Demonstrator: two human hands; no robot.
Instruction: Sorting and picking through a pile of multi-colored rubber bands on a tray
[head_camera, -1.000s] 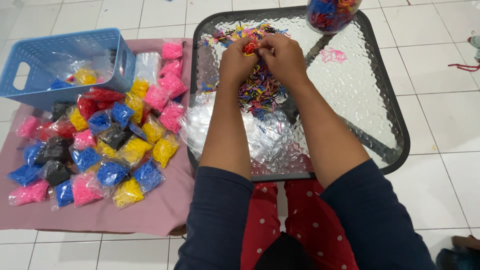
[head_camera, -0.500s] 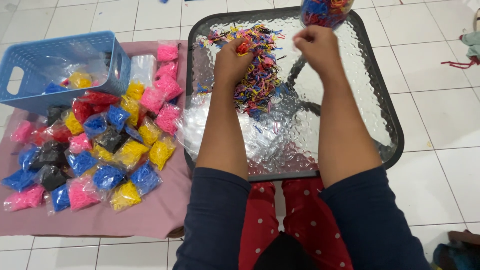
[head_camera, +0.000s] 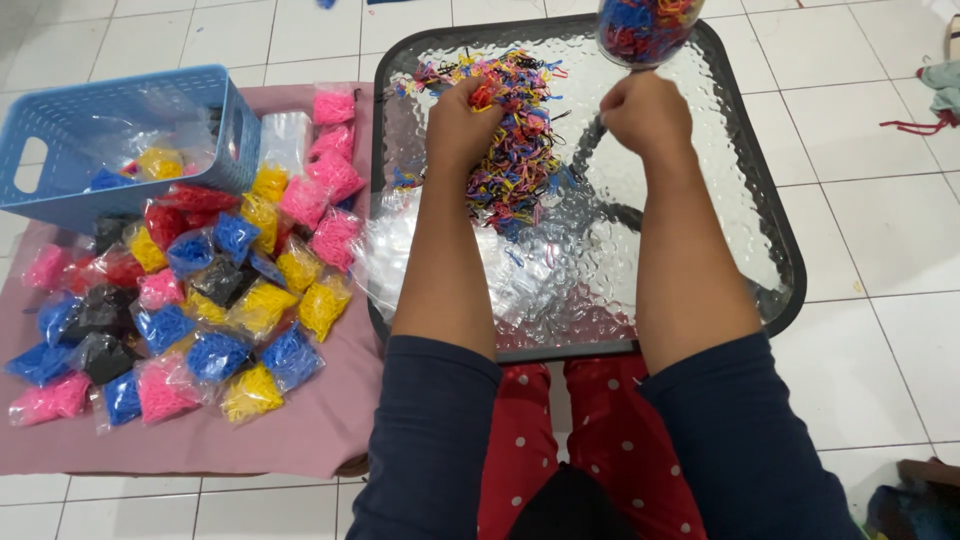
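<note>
Head view: at upper centre of the frame we see a heap of loose coloured rubber bands (head_camera: 515, 120) on a glass table (head_camera: 690, 230). Our left hand (head_camera: 458, 125) is pinched into the heap's left edge; our right hand (head_camera: 645, 112) is closed in a fist just right of it, its contents hidden, below a jar of bands (head_camera: 645, 28). At left, many filled packets (head_camera: 215, 290) already lie on a pink cloth (head_camera: 300, 430) beside a blue basket (head_camera: 110, 110); much remains loose.

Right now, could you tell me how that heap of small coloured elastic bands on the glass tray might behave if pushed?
The heap of bands looks loose and light, so it would probably spread, not slide whole. Tangled loops may cling together. The tray looks smooth, so strays might skid.
</note>
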